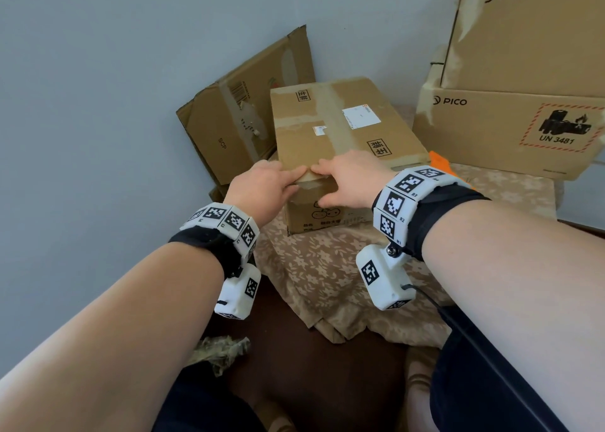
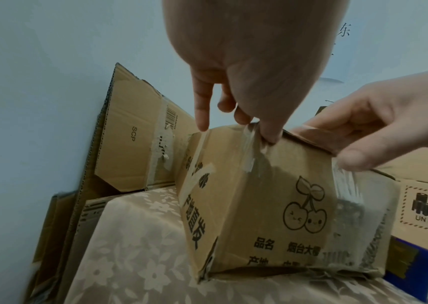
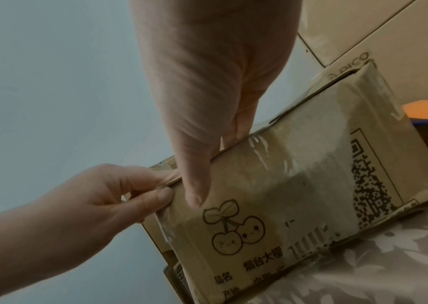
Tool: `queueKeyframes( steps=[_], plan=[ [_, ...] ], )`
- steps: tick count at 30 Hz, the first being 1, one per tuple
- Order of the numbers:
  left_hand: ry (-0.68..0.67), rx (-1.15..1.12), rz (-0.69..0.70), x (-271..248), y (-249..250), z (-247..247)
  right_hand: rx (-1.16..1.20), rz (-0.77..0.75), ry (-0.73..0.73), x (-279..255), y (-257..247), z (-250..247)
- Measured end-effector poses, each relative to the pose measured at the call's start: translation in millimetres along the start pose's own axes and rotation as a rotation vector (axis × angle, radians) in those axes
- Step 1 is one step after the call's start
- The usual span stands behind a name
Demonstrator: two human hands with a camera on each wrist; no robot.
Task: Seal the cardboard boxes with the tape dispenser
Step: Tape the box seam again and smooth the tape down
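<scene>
A closed cardboard box (image 1: 343, 127) with a cherry print (image 2: 304, 207) stands on a floral cloth. Old clear tape (image 3: 259, 148) runs over its near top edge. My left hand (image 1: 296, 179) pinches that edge near the left corner, with fingers on top and the thumb (image 3: 163, 197) on the front face. Beside it my right hand (image 1: 322, 186) grips the same edge, its thumb (image 3: 195, 191) lying down the front. An orange and blue object (image 1: 440, 163), perhaps the tape dispenser, lies mostly hidden behind the box's right side.
A flattened carton (image 1: 235, 117) leans on the grey wall behind the box at the left. Two stacked PICO boxes (image 1: 507, 127) stand at the right. The floral cloth (image 1: 327, 268) hangs over the near edge of the surface.
</scene>
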State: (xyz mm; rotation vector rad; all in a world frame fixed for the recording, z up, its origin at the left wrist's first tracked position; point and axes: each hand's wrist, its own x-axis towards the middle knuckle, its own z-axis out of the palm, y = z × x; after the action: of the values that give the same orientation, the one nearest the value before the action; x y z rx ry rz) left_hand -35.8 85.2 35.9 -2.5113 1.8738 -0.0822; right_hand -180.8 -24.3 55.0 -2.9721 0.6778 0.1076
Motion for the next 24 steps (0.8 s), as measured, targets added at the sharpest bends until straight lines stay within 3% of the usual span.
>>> queueKeyframes(
  steps=[5,9,12,16,20,24],
  plan=[
    [-0.010,0.035,-0.031,-2,-6,-6,0.310,0.036,0.042,-4,7,-17],
    [-0.015,-0.146,-0.040,2,-9,-14,0.230,0.099,0.104,4,25,-12],
    [-0.032,-0.223,-0.056,14,-5,-26,0.156,0.103,0.008,10,37,-6],
    [-0.066,-0.149,-0.006,38,2,-31,0.114,0.091,-0.072,19,42,-4],
    [-0.259,-0.034,0.056,55,8,-29,0.075,0.085,-0.121,27,46,0],
    [-0.411,-0.064,0.094,59,5,-23,0.132,0.077,-0.170,26,51,10]
  ],
)
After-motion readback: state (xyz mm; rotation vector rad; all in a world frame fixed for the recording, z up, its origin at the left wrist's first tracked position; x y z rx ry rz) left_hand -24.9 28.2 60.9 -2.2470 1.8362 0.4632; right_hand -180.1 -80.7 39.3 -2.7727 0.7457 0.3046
